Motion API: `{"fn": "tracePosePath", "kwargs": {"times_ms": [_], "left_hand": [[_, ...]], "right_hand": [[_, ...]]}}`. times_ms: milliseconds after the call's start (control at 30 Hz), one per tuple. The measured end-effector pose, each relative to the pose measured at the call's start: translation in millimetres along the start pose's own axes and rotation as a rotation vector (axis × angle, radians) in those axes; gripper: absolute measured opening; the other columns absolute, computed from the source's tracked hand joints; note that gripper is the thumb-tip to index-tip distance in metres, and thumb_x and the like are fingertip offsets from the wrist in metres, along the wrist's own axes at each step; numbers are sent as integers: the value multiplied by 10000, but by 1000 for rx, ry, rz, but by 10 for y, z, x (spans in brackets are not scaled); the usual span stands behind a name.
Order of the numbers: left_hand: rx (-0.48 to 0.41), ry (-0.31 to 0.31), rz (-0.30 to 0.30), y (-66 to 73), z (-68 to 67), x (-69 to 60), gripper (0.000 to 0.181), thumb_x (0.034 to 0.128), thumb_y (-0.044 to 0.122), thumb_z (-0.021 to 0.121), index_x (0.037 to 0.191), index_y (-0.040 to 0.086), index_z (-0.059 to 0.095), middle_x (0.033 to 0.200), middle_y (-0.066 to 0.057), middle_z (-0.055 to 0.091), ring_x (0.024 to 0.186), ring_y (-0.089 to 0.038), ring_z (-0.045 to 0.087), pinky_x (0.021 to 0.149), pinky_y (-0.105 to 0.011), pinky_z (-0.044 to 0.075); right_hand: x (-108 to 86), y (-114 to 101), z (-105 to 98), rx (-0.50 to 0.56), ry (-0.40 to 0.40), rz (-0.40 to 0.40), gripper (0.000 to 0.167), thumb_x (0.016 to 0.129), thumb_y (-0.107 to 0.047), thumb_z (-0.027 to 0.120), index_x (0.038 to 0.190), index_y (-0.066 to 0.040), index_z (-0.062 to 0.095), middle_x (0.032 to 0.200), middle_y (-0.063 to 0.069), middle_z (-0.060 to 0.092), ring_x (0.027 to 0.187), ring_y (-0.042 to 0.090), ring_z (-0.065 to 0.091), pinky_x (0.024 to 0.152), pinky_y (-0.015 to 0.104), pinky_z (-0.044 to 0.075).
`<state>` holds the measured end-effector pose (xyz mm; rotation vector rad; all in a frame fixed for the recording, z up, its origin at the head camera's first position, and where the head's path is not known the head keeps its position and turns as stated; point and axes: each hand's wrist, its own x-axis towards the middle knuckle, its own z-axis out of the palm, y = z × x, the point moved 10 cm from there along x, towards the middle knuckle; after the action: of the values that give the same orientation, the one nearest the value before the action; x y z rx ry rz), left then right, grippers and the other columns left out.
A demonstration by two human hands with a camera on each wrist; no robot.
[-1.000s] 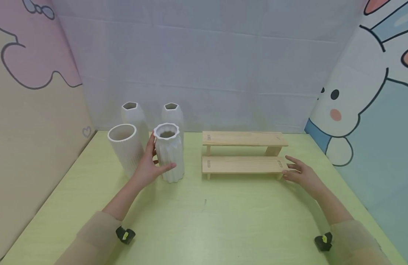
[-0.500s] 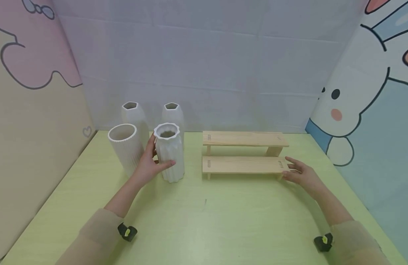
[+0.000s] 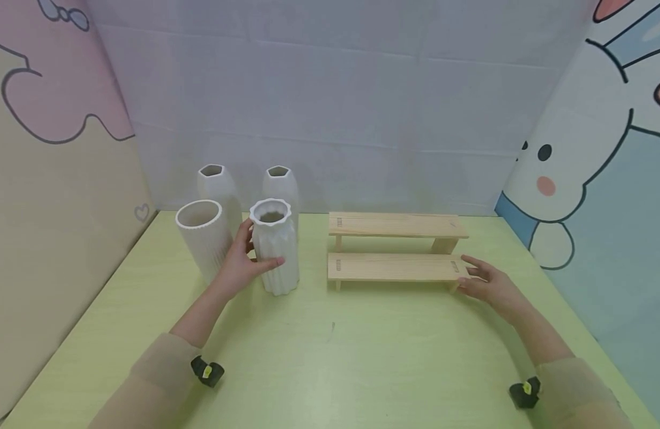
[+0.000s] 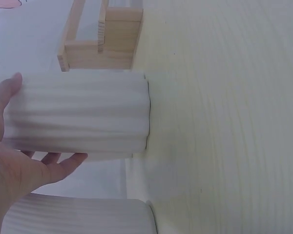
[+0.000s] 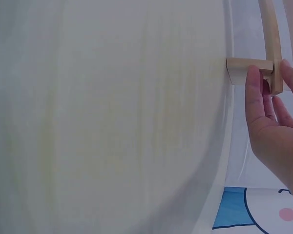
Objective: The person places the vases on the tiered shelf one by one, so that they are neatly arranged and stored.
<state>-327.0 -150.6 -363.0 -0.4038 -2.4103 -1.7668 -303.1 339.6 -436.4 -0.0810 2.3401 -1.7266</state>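
On the left of the table, my left hand (image 3: 239, 268) grips a white fluted vase (image 3: 276, 256) with a scalloped rim. In the left wrist view the thumb lies on one side of this vase (image 4: 83, 112) and the fingers on the other; it looks upright on the table. At the right end of a two-step wooden stand (image 3: 394, 266), my right hand (image 3: 493, 289) holds the lower step. The right wrist view has its thumb and fingers around the end of the board (image 5: 277, 80), beside the leg.
A wide ribbed white vase (image 3: 204, 244) stands just left of my left hand. Behind are two tall white vases, one at left (image 3: 220, 190) and one at right (image 3: 282, 185), with five-sided mouths. A pale cloth wall (image 3: 330, 107) closes the back of the table (image 3: 330, 357).
Almost nothing differs. My left forearm has shifted slightly up and right, while both hands keep their places on the vase and the stand.
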Motion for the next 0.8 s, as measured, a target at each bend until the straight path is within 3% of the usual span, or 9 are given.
{"fn": "tracePosePath", "kwargs": {"times_ms": [133,233,333,467,800], "left_hand": [[5,5,-6,9,-7,1,948,707,123,833,1445,220,246,1361,-128,422,1185,-364,494,856,-476,497],[6,6,-13,7,-8,1,944,706,117,833,1442,222,251,1364,-124,420,1192,-365,490,865,-476,493],[16,6,-15,19,-8,-1,944,703,133,839,1442,243,262,1369,-117,426,1194,-365,488,864,-482,488],[35,-6,-13,65,12,7,947,699,188,847,1444,284,272,1379,-123,434,1191,-365,490,856,-498,491],[57,-5,-39,265,59,49,965,694,172,847,1452,245,255,1379,-157,434,1181,-368,499,864,-510,490]], "right_hand": [[-6,9,10,19,0,-8,752,941,-186,588,1508,-44,115,1427,333,259,978,45,623,846,222,518],[-8,9,14,30,5,-30,740,938,-143,589,1503,-27,125,1377,301,340,977,52,629,840,234,524],[-11,-8,27,82,3,-59,728,932,-68,578,1494,6,122,1256,160,471,976,76,634,845,274,531],[-16,-32,37,123,1,-81,729,925,-28,574,1487,31,113,1141,-3,511,973,90,636,842,297,535],[-35,-24,30,71,24,-59,740,923,-84,598,1491,14,133,1234,120,460,986,81,626,851,315,532]]}}
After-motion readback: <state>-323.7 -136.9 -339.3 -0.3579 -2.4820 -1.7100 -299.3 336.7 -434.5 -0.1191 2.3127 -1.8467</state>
